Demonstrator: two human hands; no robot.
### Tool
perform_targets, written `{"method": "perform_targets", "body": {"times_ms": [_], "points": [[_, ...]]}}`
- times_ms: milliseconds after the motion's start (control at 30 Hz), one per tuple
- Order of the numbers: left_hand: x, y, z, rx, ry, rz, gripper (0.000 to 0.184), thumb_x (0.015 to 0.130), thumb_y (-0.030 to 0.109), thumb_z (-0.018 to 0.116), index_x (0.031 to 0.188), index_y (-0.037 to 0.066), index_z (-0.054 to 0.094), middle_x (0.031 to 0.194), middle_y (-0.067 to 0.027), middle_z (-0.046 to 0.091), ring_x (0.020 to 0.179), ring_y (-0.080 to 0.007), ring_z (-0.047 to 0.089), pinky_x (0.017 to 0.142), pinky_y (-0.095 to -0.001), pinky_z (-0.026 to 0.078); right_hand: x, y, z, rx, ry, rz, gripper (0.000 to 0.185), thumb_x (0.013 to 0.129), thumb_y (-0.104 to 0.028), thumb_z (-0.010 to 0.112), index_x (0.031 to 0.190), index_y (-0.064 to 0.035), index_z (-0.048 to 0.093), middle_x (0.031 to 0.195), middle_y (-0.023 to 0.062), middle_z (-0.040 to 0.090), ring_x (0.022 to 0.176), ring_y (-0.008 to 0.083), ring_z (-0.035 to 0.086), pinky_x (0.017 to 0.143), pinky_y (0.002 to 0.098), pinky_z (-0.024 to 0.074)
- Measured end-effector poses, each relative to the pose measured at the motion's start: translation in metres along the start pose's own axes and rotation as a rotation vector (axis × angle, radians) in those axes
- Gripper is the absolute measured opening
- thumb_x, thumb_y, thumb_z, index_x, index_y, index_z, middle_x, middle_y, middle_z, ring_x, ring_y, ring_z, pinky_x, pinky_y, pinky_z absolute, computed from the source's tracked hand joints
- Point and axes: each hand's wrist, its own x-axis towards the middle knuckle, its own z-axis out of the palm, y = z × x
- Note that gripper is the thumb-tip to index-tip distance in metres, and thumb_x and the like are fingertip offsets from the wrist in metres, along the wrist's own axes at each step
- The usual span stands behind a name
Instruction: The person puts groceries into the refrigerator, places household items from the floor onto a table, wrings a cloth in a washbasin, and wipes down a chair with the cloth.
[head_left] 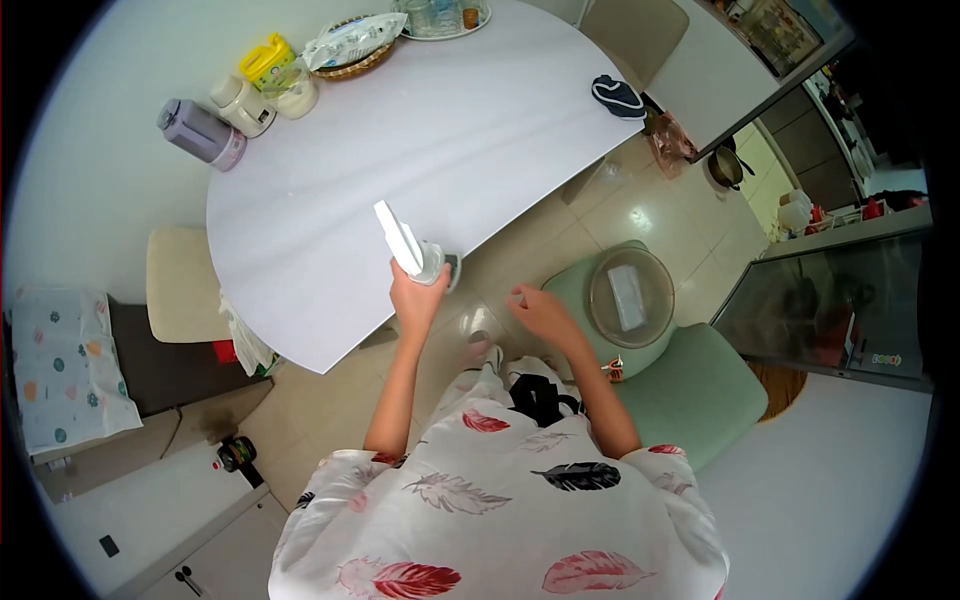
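You're clamping your left hand [417, 300] around the white handheld device [400, 240], its long axis slanting forward-left, while your right hand [548, 316] is hanging apart, its grip unclear.

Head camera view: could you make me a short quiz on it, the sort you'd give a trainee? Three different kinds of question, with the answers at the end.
1. Multiple choice: what stands right beside the purple bottle?
A) the cream bottle
B) the pan on the floor
C) the tray of glasses

2. True or false: the white handheld object is gripped in the right hand.

3. Fill in the blank: the round see-through container rests on a seat coloured ____.

Key: 1. A. 2. False; the left hand grips it. 3. Green.
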Motion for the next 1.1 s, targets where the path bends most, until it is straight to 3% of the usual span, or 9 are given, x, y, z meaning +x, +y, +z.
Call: {"method": "perform_targets", "body": {"times_ms": [233, 333, 500, 700, 800, 900, 1000, 1067, 1100], "points": [[0.050, -0.017, 0.006, 0.047, 0.018, -0.101, 0.059, 0.064, 0.028, 0.069, 0.108, 0.004, 0.037, 0.090, -0.0160, 0.058, 0.083, -0.0295, 0.058, 0.071, -0.0349, 0.045, 0.056, 0.074, 0.041, -0.115, -0.130, -0.170, 0.036, 0.075, -0.030, 0.056, 0.096, -0.0003, 0.054, 0.079, 0.0175, 0.060, 0.071, 0.0287, 0.058, 0.062, 0.0369, 0.0445], [0.063, -0.022, 0.015, 0.027, 0.010, -0.121, 0.060, 0.065, 0.028, 0.069, 0.108, 0.004, 0.036, 0.092, -0.0159, 0.058, 0.084, -0.0288, 0.058, 0.072, -0.0345, 0.045, 0.061, 0.066, 0.021, -0.170, -0.269, -0.029, 0.038, 0.073, -0.026, 0.054, 0.100, 0.0011, 0.054, 0.102, 0.0230, 0.054, 0.092, 0.0339, 0.053, 0.078, 0.0400, 0.0428], [0.074, -0.022, 0.021, -0.034, -0.045, -0.196, 0.060, 0.065, 0.026, 0.069, 0.109, 0.003, 0.036, 0.096, -0.0156, 0.057, 0.088, -0.0274, 0.057, 0.075, -0.0334, 0.044, 0.082, 0.113, -0.002, -0.139, -0.293, 0.051, 0.028, 0.073, -0.027, 0.057, 0.085, -0.0016, 0.058, 0.074, 0.0160, 0.060, 0.068, 0.0279, 0.057, 0.062, 0.0378, 0.0445], [0.069, -0.035, 0.025, -0.176, -0.054, -0.159, 0.064, 0.064, 0.018, 0.072, 0.112, 0.000, 0.034, 0.107, -0.0174, 0.049, 0.097, -0.0257, 0.051, 0.082, -0.0346, 0.041, 0.166, 0.166, -0.085, -0.257, 0.066, 0.138, 0.027, 0.069, -0.027, 0.061, 0.074, -0.0005, 0.060, 0.071, 0.0168, 0.060, 0.068, 0.0312, 0.057, 0.065, 0.0383, 0.0457], [0.061, -0.061, 0.031, -0.087, -0.075, -0.051, 0.071, 0.062, 0.017, 0.073, 0.115, -0.001, 0.031, 0.114, -0.0190, 0.041, 0.103, -0.0261, 0.046, 0.086, -0.0349, 0.038, 0.220, 0.159, -0.155, -0.545, 0.234, 0.194, 0.049, 0.067, -0.033, 0.062, 0.104, -0.0032, 0.050, 0.106, 0.0183, 0.051, 0.098, 0.0330, 0.049, 0.079, 0.0443, 0.0417], [0.028, -0.069, 0.032, -0.072, 0.147, -0.242, 0.060, 0.066, 0.009, 0.070, 0.110, 0.000, 0.030, 0.104, -0.0141, 0.039, 0.096, -0.0208, 0.044, 0.083, -0.0308, 0.038, 0.278, 0.158, -0.216, -0.543, 0.522, 0.156, 0.085, 0.063, -0.044, 0.066, 0.127, -0.0065, 0.025, 0.125, 0.0179, 0.035, 0.113, 0.0356, 0.037, 0.086, 0.0510, 0.0352], [-0.017, -0.092, 0.047, -0.176, 0.264, -0.395, 0.038, 0.072, 0.006, 0.064, 0.095, 0.000, 0.034, 0.075, -0.0040, 0.038, 0.067, -0.0123, 0.040, 0.061, -0.0243, 0.036, 0.341, 0.186, -0.271, -0.491, 0.717, 0.130, 0.092, 0.059, -0.049, 0.069, 0.129, -0.0116, 0.024, 0.126, 0.0187, 0.035, 0.114, 0.0355, 0.036, 0.090, 0.0501, 0.0321], [-0.046, -0.093, 0.057, -0.139, 0.080, -0.388, 0.037, 0.074, 0.003, 0.060, 0.098, 0.000, 0.032, 0.070, -0.0020, 0.040, 0.062, -0.0097, 0.041, 0.058, -0.0217, 0.037, 0.376, 0.191, -0.314, -0.295, 0.494, -0.173, 0.090, 0.061, -0.049, 0.067, 0.129, -0.0093, 0.025, 0.124, 0.0210, 0.036, 0.115, 0.0367, 0.035, 0.091, 0.0476, 0.0317], [-0.062, -0.102, 0.064, -0.170, -0.046, -0.466, 0.038, 0.074, 0.004, 0.061, 0.100, 0.001, 0.033, 0.069, -0.0022, 0.042, 0.061, -0.0103, 0.042, 0.057, -0.0229, 0.038, 0.397, 0.210, -0.314, -0.243, 0.596, -0.173, 0.089, 0.061, -0.051, 0.066, 0.129, -0.0108, 0.026, 0.124, 0.0196, 0.036, 0.114, 0.0365, 0.035, 0.089, 0.0506, 0.0308]]}}
